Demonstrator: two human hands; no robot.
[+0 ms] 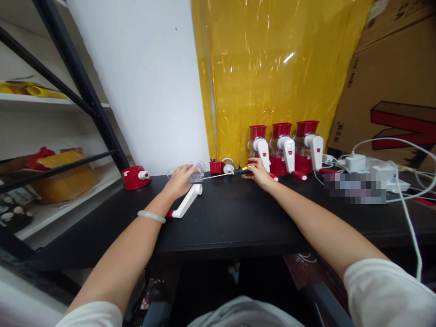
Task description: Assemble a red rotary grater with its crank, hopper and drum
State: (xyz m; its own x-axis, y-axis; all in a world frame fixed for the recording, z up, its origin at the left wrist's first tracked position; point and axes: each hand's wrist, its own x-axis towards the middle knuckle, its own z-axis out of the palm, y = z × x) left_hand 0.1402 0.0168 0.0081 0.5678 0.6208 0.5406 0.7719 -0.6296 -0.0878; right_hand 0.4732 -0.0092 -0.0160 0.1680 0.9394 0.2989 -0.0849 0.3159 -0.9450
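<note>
Right hand [260, 175] holds screwdriver [235, 172], seemingly against clear part [200, 171]

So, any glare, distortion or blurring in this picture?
Head view: a bright streak glares off the glossy yellow plastic sheet. Head view: the tall black metal post leans, probably lens distortion. Head view: a pixelated patch hides detail at right.

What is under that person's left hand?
A clear plastic piece shows past the left hand, which hides part of it. Nearer the wrist lies a white crank, its red grip partly covered by the wrist.
</note>
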